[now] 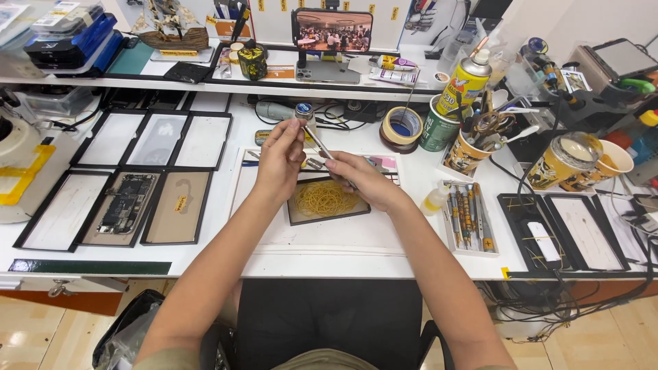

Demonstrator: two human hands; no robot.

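My left hand [279, 161] pinches the upper end of a slim metal screwdriver [317, 142] with a round silver cap, tilted over the white work mat [322, 236]. My right hand [363, 179] grips the lower part of the same screwdriver. Both hands hover just above a small black tray of yellow rubber bands [326, 200]. The tool's tip is hidden by my right hand.
Black-framed trays [157, 140] and an opened phone body [127, 203] lie at left. A rack of screwdrivers [467, 216], a small glue bottle [434, 200], tape rolls [401, 127], cups of tools [473, 147], a spray can [464, 83] and cables crowd the right. A phone on a stand [332, 31] stands on the shelf.
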